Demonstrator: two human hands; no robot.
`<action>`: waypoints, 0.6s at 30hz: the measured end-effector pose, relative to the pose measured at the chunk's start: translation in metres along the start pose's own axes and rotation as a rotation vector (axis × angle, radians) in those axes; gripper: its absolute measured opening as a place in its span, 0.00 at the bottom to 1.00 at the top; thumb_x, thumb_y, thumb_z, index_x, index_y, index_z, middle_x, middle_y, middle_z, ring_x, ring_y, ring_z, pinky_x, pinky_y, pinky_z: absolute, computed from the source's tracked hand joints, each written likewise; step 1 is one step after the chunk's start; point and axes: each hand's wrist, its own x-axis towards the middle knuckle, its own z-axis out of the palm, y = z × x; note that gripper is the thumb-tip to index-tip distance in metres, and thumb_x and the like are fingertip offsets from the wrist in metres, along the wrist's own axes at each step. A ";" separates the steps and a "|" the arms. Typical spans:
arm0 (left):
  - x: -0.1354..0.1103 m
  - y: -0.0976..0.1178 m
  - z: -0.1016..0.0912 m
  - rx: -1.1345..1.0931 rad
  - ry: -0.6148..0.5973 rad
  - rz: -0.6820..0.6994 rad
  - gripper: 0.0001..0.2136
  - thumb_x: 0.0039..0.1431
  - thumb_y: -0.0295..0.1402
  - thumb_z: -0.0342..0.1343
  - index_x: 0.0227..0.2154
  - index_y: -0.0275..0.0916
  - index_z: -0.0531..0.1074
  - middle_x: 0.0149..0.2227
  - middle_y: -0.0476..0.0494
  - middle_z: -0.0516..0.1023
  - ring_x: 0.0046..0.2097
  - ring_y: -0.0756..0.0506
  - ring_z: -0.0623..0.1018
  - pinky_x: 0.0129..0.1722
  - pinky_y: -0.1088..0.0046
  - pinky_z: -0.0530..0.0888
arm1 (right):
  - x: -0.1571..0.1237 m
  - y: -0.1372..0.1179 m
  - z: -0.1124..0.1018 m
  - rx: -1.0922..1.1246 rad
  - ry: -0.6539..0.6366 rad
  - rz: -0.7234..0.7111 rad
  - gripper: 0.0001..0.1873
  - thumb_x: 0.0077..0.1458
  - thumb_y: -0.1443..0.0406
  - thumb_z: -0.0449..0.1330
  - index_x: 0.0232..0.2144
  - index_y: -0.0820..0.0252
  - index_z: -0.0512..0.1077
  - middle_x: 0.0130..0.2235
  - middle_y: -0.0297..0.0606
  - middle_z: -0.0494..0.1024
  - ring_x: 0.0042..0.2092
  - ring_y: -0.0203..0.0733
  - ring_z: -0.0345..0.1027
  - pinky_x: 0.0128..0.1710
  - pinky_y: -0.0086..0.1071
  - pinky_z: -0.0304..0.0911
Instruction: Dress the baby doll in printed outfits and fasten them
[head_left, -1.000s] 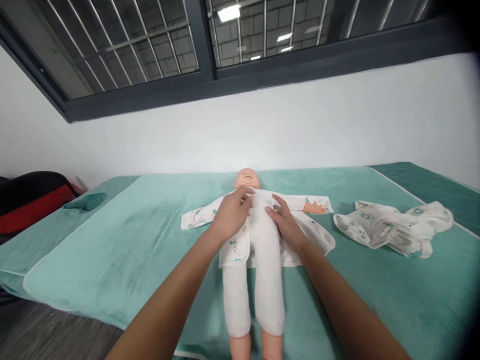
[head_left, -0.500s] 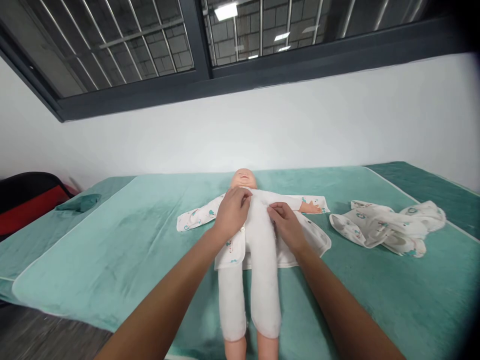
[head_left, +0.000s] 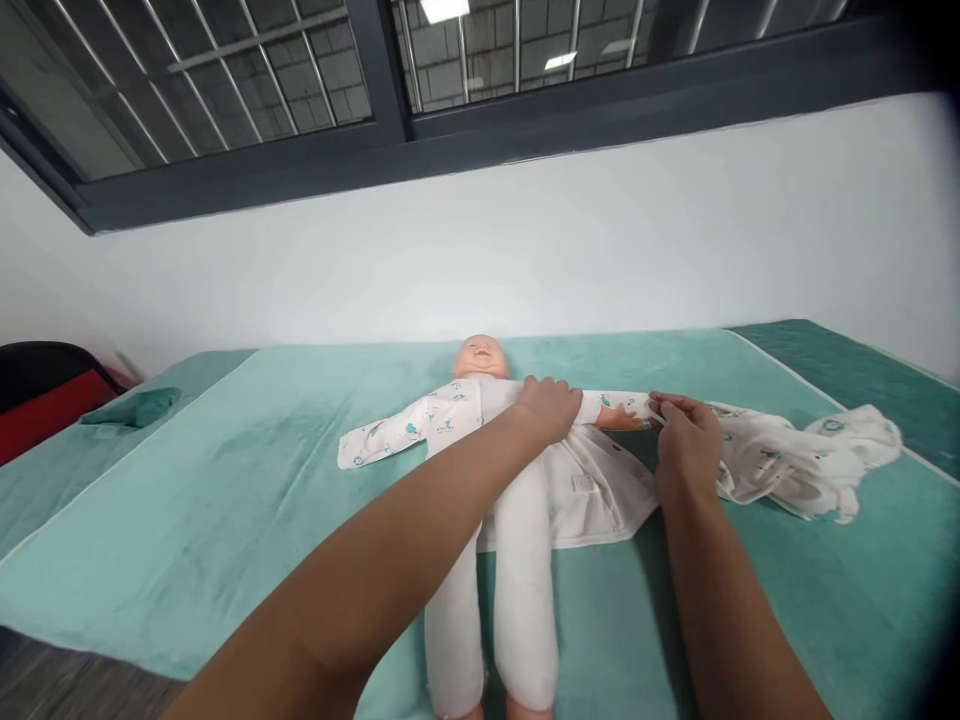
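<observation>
One soft doll [head_left: 523,560], one loose sleeve [head_left: 634,401]

A teal plush cover [head_left: 225,510], short-napped and faintly creased, spreads beneath everything, pale piping along its border. The doll lies on its back near the middle, head [head_left: 481,357] at the far end, legs toward the near edge. Its body and upper limbs are white cloth, rounded and apparently stuffed; the head and the bare plastic hand [head_left: 619,417] look smooth and moulded. It should be light and bend easily wherever the cloth is. The shoulder or padded upper arm seems the surest place to take hold, the slicker plastic less so.

Around it a white printed jacket [head_left: 596,490] lies open: one front covers a shoulder, the other is fanned out flat. The fabric looks thin and limp, so it would likely crumple if pushed; drawing it by the bound edge or cuff should work better. A second printed garment [head_left: 795,460] lies bunched to the right.

The left hand [head_left: 551,403] rests back-up over the doll near the root of its arm; the fingertips are hidden, so whether it grips I cannot tell. The right hand [head_left: 688,435] pinches the sleeve's end between thumb and fingers. Smallest, the plastic hand, fingers splayed, lies against the sleeve's near side, outside it.
</observation>
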 end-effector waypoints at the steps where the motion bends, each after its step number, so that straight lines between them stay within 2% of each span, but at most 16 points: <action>1: 0.002 -0.002 0.000 0.002 -0.013 0.021 0.15 0.60 0.26 0.53 0.50 0.37 0.69 0.49 0.33 0.75 0.51 0.37 0.75 0.49 0.56 0.70 | 0.002 -0.001 -0.001 0.025 -0.006 0.004 0.10 0.46 0.63 0.58 0.33 0.58 0.71 0.40 0.39 0.80 0.43 0.41 0.75 0.44 0.36 0.70; 3: 0.004 -0.010 -0.003 0.006 -0.012 0.041 0.15 0.59 0.26 0.54 0.49 0.38 0.69 0.48 0.35 0.76 0.50 0.38 0.76 0.47 0.59 0.71 | 0.007 -0.003 -0.003 0.051 0.001 0.007 0.10 0.45 0.64 0.56 0.33 0.56 0.68 0.42 0.38 0.78 0.43 0.39 0.76 0.44 0.34 0.71; 7: -0.005 -0.033 -0.019 0.023 0.102 -0.011 0.20 0.58 0.25 0.53 0.53 0.37 0.64 0.51 0.34 0.73 0.52 0.36 0.74 0.44 0.59 0.72 | 0.013 -0.005 -0.002 -0.053 -0.027 -0.002 0.10 0.47 0.61 0.55 0.34 0.55 0.67 0.40 0.38 0.77 0.39 0.39 0.75 0.41 0.35 0.70; 9: -0.013 -0.042 -0.027 0.031 0.149 -0.044 0.21 0.57 0.23 0.52 0.54 0.37 0.63 0.51 0.35 0.72 0.51 0.37 0.73 0.43 0.61 0.72 | 0.008 -0.005 0.002 -0.158 -0.131 -0.002 0.10 0.45 0.59 0.61 0.31 0.57 0.71 0.33 0.37 0.77 0.35 0.43 0.73 0.39 0.38 0.68; 12: -0.024 -0.047 -0.034 0.037 0.166 -0.056 0.20 0.56 0.21 0.51 0.52 0.38 0.64 0.49 0.37 0.73 0.49 0.39 0.74 0.40 0.63 0.72 | -0.007 -0.005 0.011 -0.459 -0.393 -0.028 0.14 0.37 0.56 0.70 0.22 0.56 0.71 0.24 0.35 0.75 0.31 0.46 0.69 0.36 0.39 0.60; 15: -0.031 -0.044 -0.036 0.055 0.158 -0.025 0.18 0.57 0.21 0.49 0.51 0.38 0.65 0.49 0.37 0.74 0.48 0.39 0.74 0.40 0.63 0.71 | -0.022 -0.009 0.018 -0.821 -0.639 -0.136 0.18 0.42 0.50 0.68 0.23 0.55 0.68 0.25 0.34 0.74 0.29 0.44 0.65 0.33 0.36 0.54; 16: -0.033 -0.043 -0.035 0.064 0.156 -0.013 0.18 0.58 0.21 0.49 0.51 0.38 0.66 0.49 0.37 0.74 0.48 0.38 0.75 0.40 0.62 0.71 | -0.024 -0.011 0.019 -0.843 -0.677 -0.157 0.18 0.43 0.50 0.67 0.23 0.55 0.67 0.26 0.33 0.74 0.29 0.44 0.64 0.32 0.36 0.52; 18: -0.036 -0.042 -0.036 0.087 0.152 0.000 0.18 0.58 0.22 0.50 0.51 0.37 0.66 0.49 0.37 0.74 0.49 0.38 0.74 0.41 0.61 0.71 | -0.026 -0.015 0.019 -0.711 -0.678 -0.137 0.16 0.43 0.53 0.67 0.24 0.55 0.67 0.26 0.33 0.74 0.30 0.43 0.64 0.31 0.35 0.52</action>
